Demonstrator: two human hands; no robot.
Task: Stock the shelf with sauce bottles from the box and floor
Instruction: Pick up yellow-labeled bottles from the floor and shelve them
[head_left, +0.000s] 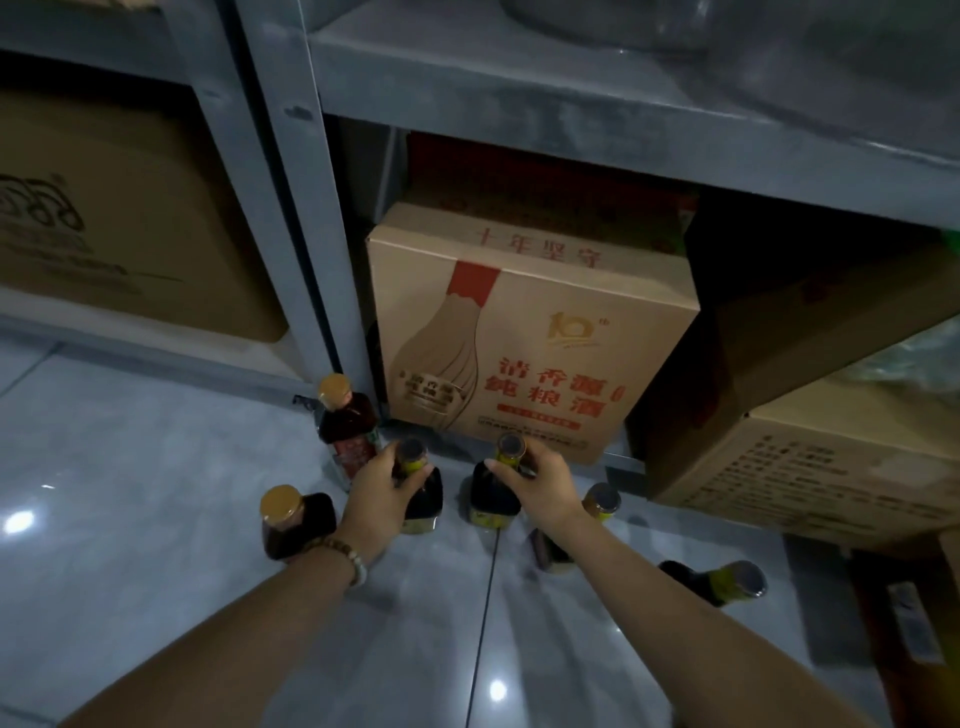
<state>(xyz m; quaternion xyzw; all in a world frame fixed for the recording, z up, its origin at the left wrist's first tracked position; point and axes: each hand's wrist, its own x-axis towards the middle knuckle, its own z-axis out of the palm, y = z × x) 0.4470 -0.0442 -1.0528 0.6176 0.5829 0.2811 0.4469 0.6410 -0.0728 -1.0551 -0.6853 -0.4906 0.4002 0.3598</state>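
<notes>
1. Left forearm (234, 639), nearest the lens, reached in from the bottom edge and carried a beaded bracelet (343, 553) at the wrist.
2. One front orange-capped bottle (293, 519) stood upright on the tiled floor (130, 467), just beside that wrist and not held.
3. One rear orange-capped bottle (348, 426) stood upright at the foot of the shelf post (306, 260), also not held.
4. The left hand (384, 493) gripped the left-hand bottle (423, 501). Its fingers were curled round the neck and shoulder, with the thumb opposite, just below the dark cap. The base rested on the floor.
5. The right hand (540, 480) gripped the right-hand bottle (493, 501) in the same manner, fingers wrapped round the neck under the cap. This bottle was upright on the floor too, near its neighbour but apart from it.
6. The printed carton (519, 353) sat in the lowest bay of the grey shelf (519, 104), directly behind both hands.
7. A partly hidden bottle (600, 501) stood behind the right wrist. Farther right, a toppled bottle (722, 582) lay on its side.
8. Handling assessment:
   - All the bottles appeared full of dark liquid, so each was probably heavy for its size.
   - Glass or plastic could not be determined, so they should be treated as breakable.
   - The smooth walls were likely slippery.
   - The neck taper below the cap offered the surest hold.
   - A one-handed neck lift seemed workable, with set-down kept gentle.
</notes>
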